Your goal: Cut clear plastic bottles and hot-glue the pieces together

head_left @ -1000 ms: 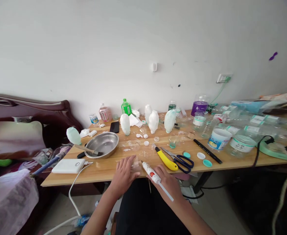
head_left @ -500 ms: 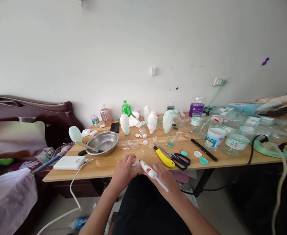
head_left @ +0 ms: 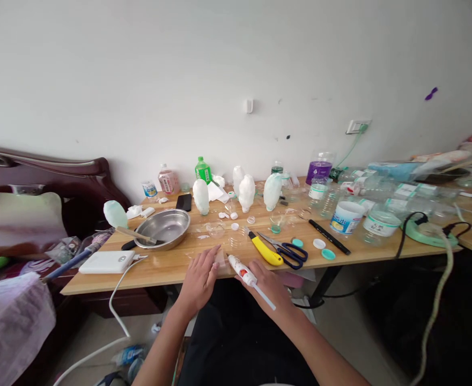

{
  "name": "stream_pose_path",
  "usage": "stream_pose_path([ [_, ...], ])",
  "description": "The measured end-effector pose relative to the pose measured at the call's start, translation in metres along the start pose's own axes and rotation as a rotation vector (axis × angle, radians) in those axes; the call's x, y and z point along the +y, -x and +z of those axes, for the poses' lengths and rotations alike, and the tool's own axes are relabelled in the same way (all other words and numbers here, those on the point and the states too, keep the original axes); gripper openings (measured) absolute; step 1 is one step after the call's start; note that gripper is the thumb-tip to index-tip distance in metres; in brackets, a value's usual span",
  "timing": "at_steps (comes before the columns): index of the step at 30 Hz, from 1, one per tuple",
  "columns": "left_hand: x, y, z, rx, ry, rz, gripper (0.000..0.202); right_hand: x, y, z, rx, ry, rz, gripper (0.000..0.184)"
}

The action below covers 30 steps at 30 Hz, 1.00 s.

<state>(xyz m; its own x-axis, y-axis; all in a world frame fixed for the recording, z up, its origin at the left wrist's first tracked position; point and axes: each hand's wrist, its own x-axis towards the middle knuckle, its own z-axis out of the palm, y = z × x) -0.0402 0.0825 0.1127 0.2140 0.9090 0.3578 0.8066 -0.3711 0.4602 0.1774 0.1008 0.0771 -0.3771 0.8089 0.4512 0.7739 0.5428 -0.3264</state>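
Observation:
My right hand (head_left: 262, 279) is wrapped round a white glue gun (head_left: 242, 271) with red marks, a glue stick (head_left: 265, 296) sticking out of its back end. The nozzle points away from me, over the table edge. To the left, my left hand (head_left: 200, 276) lies with its fingers stretched out at the front edge. A clear plastic piece (head_left: 220, 257) lies by its fingertips, touching or just apart from them; I cannot tell which. Right of the glue gun sit a yellow utility knife (head_left: 266, 251) and dark blue-handled scissors (head_left: 294, 254).
A metal bowl (head_left: 167, 228) with a brush across its rim stands left, behind a white power bank (head_left: 106, 261). Several white wrapped bottle shapes (head_left: 201, 197) stand mid-table. Caps (head_left: 328, 254), a black marker (head_left: 328, 236), cut bottles (head_left: 381, 225) and a power strip (head_left: 429, 233) crowd the right.
My left hand has drawn back leftward from the glue gun's tip, its fingers straightening off the clear plastic. The glue gun stays in my right hand. The whole view has shifted slightly.

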Motion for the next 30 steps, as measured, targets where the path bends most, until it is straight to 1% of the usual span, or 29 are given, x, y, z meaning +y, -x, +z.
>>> stream_pose_path([
  [5,-0.001,-0.003,0.004,0.043,-0.022,-0.002,0.047,-0.003,0.002,-0.005,-0.004,-0.027,-0.003,0.02],
  [9,-0.002,-0.004,0.006,0.046,-0.036,0.01,0.045,-0.006,0.003,-0.011,0.0,-0.054,-0.013,0.018],
  [17,-0.004,-0.004,0.006,0.029,-0.083,0.025,0.042,-0.005,-0.005,-0.008,0.0,-0.055,0.033,0.036],
  [25,-0.005,-0.005,0.007,0.029,-0.092,0.038,0.042,0.001,-0.002,-0.004,-0.001,-0.032,0.03,0.042],
  [30,-0.007,-0.005,0.008,0.026,-0.106,0.052,0.041,0.002,-0.005,-0.004,-0.003,-0.007,0.054,0.04],
])
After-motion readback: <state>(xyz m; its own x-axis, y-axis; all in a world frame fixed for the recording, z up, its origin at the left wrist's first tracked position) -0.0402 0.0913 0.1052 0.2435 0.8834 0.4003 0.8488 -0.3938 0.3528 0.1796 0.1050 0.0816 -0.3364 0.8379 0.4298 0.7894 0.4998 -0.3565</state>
